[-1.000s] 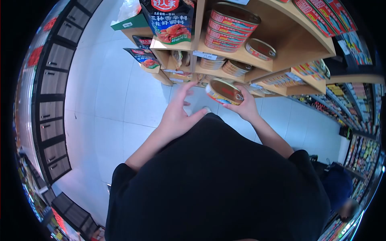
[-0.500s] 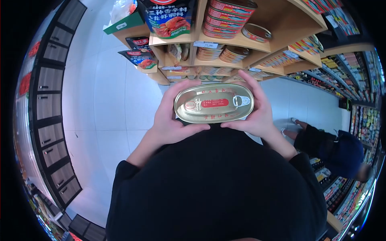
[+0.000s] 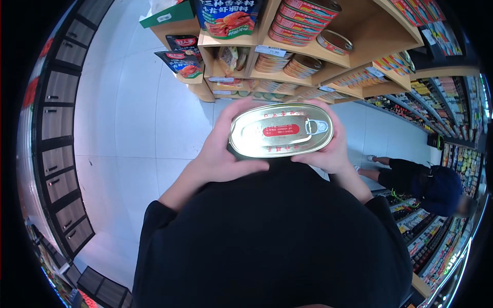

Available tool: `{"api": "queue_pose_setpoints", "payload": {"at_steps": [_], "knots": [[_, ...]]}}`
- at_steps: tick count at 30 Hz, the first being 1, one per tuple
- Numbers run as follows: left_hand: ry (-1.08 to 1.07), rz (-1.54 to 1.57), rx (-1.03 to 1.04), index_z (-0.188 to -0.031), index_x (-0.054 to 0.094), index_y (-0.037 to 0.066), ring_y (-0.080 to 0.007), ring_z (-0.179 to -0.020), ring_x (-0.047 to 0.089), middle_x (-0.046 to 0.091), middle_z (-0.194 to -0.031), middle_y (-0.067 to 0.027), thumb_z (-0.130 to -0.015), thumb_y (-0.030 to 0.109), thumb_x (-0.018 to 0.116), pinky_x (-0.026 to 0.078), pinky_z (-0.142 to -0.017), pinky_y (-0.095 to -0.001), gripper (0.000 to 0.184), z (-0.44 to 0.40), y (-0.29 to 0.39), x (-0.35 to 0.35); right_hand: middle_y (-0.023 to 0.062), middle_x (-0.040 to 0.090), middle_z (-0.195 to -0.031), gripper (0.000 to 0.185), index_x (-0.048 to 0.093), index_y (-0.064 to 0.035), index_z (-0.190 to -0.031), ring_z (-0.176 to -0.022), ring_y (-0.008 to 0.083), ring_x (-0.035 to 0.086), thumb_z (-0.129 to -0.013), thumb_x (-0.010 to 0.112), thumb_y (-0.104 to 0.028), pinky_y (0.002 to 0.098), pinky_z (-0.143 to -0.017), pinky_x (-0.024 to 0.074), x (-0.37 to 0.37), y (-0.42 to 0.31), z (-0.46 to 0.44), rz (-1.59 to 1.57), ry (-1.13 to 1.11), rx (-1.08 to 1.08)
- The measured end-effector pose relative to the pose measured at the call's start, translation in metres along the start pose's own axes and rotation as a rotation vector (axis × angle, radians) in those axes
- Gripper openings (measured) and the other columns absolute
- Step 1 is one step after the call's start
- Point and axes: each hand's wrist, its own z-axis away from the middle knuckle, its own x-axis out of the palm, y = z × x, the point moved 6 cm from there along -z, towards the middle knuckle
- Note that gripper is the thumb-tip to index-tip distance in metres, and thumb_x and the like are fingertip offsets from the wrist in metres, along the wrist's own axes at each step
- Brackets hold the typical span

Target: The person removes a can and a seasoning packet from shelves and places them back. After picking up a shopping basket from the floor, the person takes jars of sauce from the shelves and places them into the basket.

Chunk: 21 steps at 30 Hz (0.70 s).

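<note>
Between my two hands is an oval, gold-coloured tin can (image 3: 281,145) with a pull-tab at its right end and red print on the lid. My left hand (image 3: 218,149) grips its left end, thumb along the near side. The right end is held by my right hand (image 3: 334,151), with the fingers curled round the far edge. The lid faces up toward me, and bright glare lies on its left part. The can's underside is hidden.
Ahead stands a wooden shelf (image 3: 354,66) with stacked oval tins (image 3: 300,23) and a blue seasoning pouch (image 3: 228,18). Dark cabinets (image 3: 59,123) line the left. At the right, a person in dark clothes (image 3: 436,187) is near stocked shelves (image 3: 457,154). Pale floor tiles (image 3: 128,113) lie between.
The can has shifted slightly right in view and tilted, so glare now covers its left part. Both hands keep hold. The surroundings have shifted a little in view.
</note>
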Motion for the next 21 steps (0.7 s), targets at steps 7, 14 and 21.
{"api": "queue_pose_setpoints", "payload": {"at_steps": [7, 14, 21], "knots": [[-0.196, -0.157, 0.209, -0.135, 0.036, 0.003, -0.0296, -0.124, 0.042, 0.041, -0.133, -0.0161, -0.059, 0.034, 0.086, 0.034, -0.100, -0.0411, 0.096, -0.008, 0.020, -0.001, 0.0155, 0.055, -0.120, 0.061, 0.042, -0.0003, -0.128, -0.106, 0.0251, 0.058, -0.089, 0.048, -0.046, 0.0399, -0.087, 0.0503, 0.017, 0.052, -0.014, -1.054, -0.199, 0.585], [-0.110, 0.016, 0.034, -0.134, 0.036, 0.003, -0.0287, -0.127, 0.040, 0.041, -0.136, -0.0158, -0.059, 0.021, 0.085, 0.033, -0.104, -0.0398, 0.091, -0.018, 0.024, 0.011, 0.0215, 0.046, -0.128, 0.055, 0.037, -0.0058, -0.132, -0.107, 0.0342, 0.056, -0.094, 0.039, -0.045, 0.0441, -0.074, 0.0571, 0.069, 0.065, -0.010, -1.563, -0.551, 0.740], [-0.115, -0.013, 0.017, -0.122, 0.044, 0.002, -0.0265, -0.119, 0.048, 0.047, -0.129, -0.0181, -0.056, 0.016, 0.087, 0.040, -0.099, -0.0388, 0.080, -0.001, 0.016, 0.010, 0.0137, 0.059, -0.115, 0.042, 0.050, -0.0043, -0.123, -0.096, 0.0260, 0.063, -0.097, 0.038, -0.035, 0.0344, -0.072, 0.0578, 0.060, 0.055, -0.016, -1.038, -0.118, 0.766]]}}
